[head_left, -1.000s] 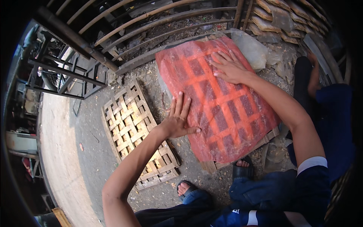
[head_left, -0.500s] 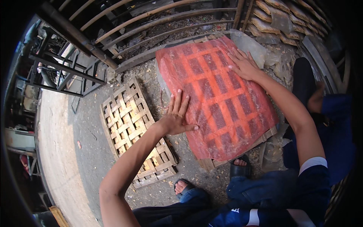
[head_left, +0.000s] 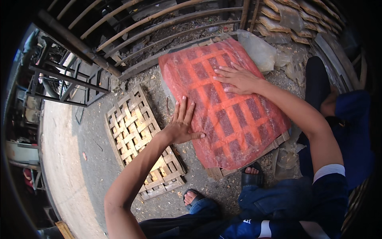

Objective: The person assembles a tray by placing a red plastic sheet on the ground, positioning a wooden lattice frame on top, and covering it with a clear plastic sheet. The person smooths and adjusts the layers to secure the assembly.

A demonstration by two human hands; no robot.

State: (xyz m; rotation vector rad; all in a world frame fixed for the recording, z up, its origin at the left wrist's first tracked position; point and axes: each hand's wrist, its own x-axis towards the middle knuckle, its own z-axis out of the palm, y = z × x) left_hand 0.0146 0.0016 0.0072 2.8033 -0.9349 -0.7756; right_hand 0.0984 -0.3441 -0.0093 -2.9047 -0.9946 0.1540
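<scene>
So there's a wrinkled, see-through red plastic sheet (head_left: 234,115) just right of centre in the frame, draped over a flat panel of pale woven strips (head_left: 215,173) that pokes out along the bottom edge. Left hand (head_left: 180,127) is spread loose on its left edge, right hand (head_left: 241,80) lies flat, fingers apart, on its upper right. Another tan woven-strip rectangular panel (head_left: 135,129) lies left of centre

a rough outdoor roadside work yard (head_left: 93,167), with a bamboo rail fence (head_left: 175,21) across the top, sunlit pavement (head_left: 61,147) at left and stacked flat packs (head_left: 275,24) at upper right.
</scene>
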